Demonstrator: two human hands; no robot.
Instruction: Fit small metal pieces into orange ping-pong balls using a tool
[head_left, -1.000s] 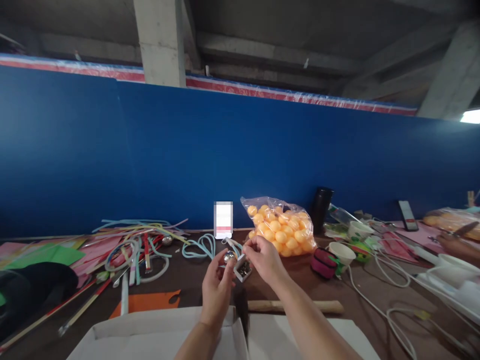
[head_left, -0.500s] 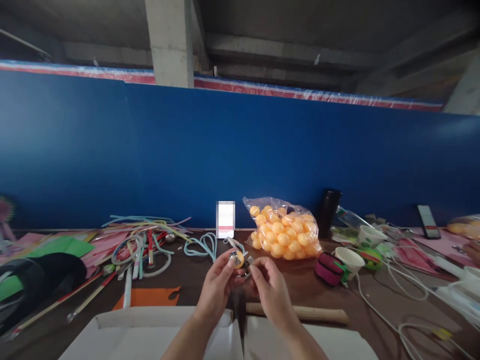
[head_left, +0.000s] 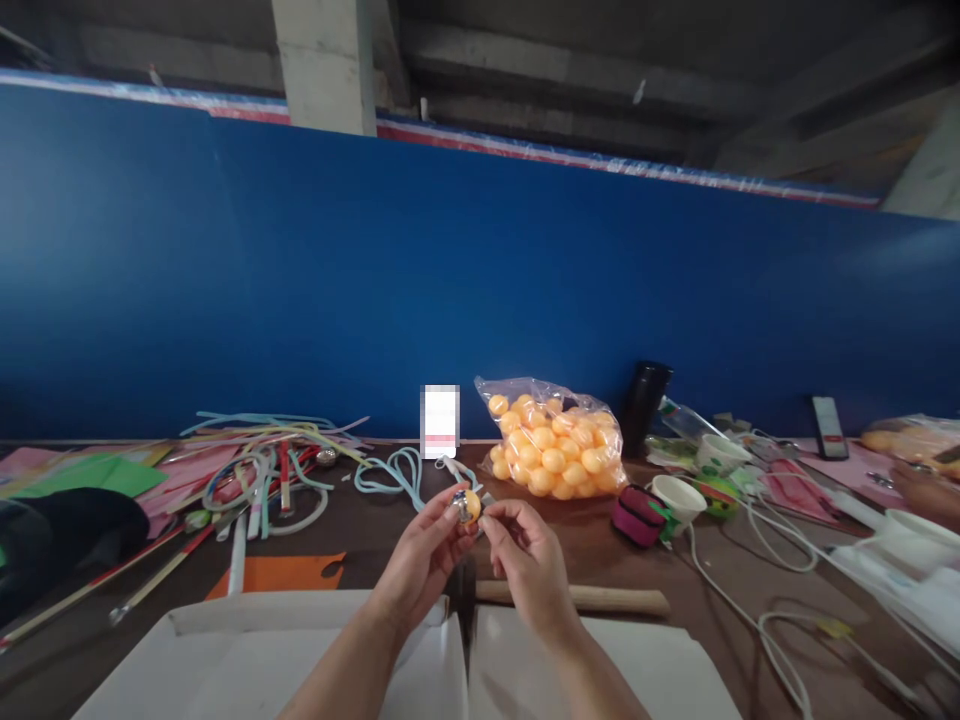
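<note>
Pinched in the fingers of my left hand [head_left: 421,553] is a small round object [head_left: 469,507], part orange and part shiny silver. My right hand [head_left: 527,560] is closed just beside it, thumb and forefinger pressed together close to its right side; what they hold is too small to make out. Both hands are raised above the front of the dark table [head_left: 592,548]. Behind them sits a clear bag of orange balls [head_left: 553,455]. A hammer-like tool with a wooden handle [head_left: 619,600] lies below my hands.
White boxes [head_left: 262,655] fill the front edge. Coloured tubes [head_left: 259,490] and papers are heaped at the left. A phone [head_left: 439,422] stands at the back. To the right are a purple pouch [head_left: 637,516], paper cups [head_left: 679,500], a black bottle [head_left: 646,408] and white cables [head_left: 776,640].
The view has shifted, so the table things appear slightly higher and further left. The small object has turned in my left hand, and now shows orange on its right side.
</note>
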